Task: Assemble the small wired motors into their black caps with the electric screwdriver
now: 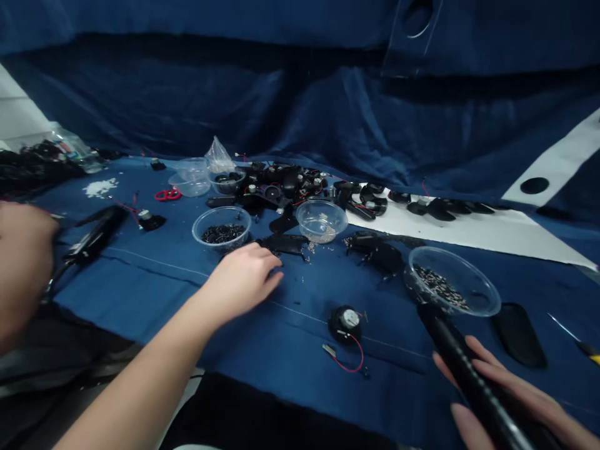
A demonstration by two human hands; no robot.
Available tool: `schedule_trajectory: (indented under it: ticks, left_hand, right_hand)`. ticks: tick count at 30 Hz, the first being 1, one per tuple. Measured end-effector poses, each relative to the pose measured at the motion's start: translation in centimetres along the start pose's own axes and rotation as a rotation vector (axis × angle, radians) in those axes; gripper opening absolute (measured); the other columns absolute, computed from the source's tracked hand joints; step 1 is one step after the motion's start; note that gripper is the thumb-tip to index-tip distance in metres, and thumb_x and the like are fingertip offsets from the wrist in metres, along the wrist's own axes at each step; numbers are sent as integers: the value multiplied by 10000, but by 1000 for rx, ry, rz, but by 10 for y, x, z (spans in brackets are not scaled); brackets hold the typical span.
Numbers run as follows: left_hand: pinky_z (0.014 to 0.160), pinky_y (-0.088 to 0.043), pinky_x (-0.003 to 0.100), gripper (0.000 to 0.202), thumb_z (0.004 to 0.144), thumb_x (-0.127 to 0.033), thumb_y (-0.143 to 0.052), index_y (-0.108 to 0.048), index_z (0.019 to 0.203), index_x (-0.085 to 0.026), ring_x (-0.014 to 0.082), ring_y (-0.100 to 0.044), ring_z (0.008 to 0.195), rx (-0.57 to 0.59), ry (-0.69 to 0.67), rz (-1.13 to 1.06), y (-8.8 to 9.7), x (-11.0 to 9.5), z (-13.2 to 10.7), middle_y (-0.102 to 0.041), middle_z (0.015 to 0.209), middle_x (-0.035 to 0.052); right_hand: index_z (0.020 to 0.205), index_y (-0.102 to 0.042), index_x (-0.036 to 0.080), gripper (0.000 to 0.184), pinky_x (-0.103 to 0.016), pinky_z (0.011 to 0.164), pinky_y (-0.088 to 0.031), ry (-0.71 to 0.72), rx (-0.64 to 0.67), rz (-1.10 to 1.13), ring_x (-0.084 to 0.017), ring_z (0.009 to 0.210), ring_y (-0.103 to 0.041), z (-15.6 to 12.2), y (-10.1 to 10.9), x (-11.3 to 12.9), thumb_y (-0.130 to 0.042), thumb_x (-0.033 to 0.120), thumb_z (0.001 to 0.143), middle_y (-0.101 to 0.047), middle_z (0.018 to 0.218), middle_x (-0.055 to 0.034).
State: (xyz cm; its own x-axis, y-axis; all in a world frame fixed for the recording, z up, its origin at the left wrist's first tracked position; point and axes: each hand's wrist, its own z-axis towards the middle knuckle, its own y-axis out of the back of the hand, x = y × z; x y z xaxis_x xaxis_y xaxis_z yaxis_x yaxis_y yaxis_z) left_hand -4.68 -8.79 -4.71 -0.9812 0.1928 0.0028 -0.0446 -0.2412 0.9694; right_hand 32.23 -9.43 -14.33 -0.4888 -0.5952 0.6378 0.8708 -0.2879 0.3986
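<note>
My left hand (244,278) reaches forward over the blue cloth with its fingers stretched out. The fingertips rest beside a flat black plastic part (287,244), and nothing shows in its grasp. My right hand (506,390) at the lower right is wrapped round a long black screwdriver-like tool (462,365). The tool's tip points up towards a clear bowl (482,299) holding small dark screws. A small round black part with a red wire (344,324) lies on the cloth between my hands.
Two more clear bowls, one with black bits (222,228) and one with silver bits (321,220), stand before a heap of black parts (281,184). Red scissors (167,195) lie at the back left. A blurred hand of another person (19,269) is at the left edge by a black tool (94,237).
</note>
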Motion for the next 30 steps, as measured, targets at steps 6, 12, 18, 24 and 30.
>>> schedule_trajectory:
  ticks: [6, 12, 18, 24, 30]
  left_hand:
    - [863, -581, 436, 190, 912, -168, -637, -772, 1044, -142, 328, -721, 1002, 45, 28, 105, -21, 21, 48, -783, 1005, 136]
    - [799, -581, 467, 192, 911, -103, -526, -717, 928, -117, 341, -711, 914, 3, -4, 87, -43, 14, 74, -734, 915, 176]
    - [968, -559, 469, 121, 1004, -278, -505, -575, 970, -185, 299, -668, 1128, -132, -84, -105, -19, 11, 49, -663, 1225, 160]
    - [990, -553, 445, 161, 1047, -287, -464, -437, 898, -233, 267, -615, 1301, 28, -263, -511, -17, 1, 22, -558, 1451, 153]
    - [988, -560, 420, 145, 979, -281, -613, -521, 1079, -228, 263, -663, 1223, 10, -310, -531, -35, -5, 18, -652, 1327, 120]
  right_hand:
    - [1394, -638, 280, 546, -381, 937, -656, 457, 293, -161, -292, 1180, -739, 20, -17, -17, -725, 161, 868, -709, 1340, -87]
    - [1470, -572, 258, 604, -547, 1079, -599, 415, 416, -15, -356, 1399, -590, 31, -28, 0, -655, 70, 902, -693, 1359, -127]
    - [1525, -490, 284, 689, -618, 1141, -535, 379, 498, 23, -352, 1494, -479, 31, -31, 0, -621, 29, 900, -667, 1374, -130]
    - [1524, -496, 283, 868, -556, 1162, -512, 261, 831, -133, -299, 1610, -260, 44, -20, 8, -418, -120, 759, -550, 1537, -118]
    - [1542, -501, 309, 789, -506, 1224, -448, 178, 864, -78, -244, 1575, -331, 53, -8, 5, -377, -55, 853, -495, 1625, -58]
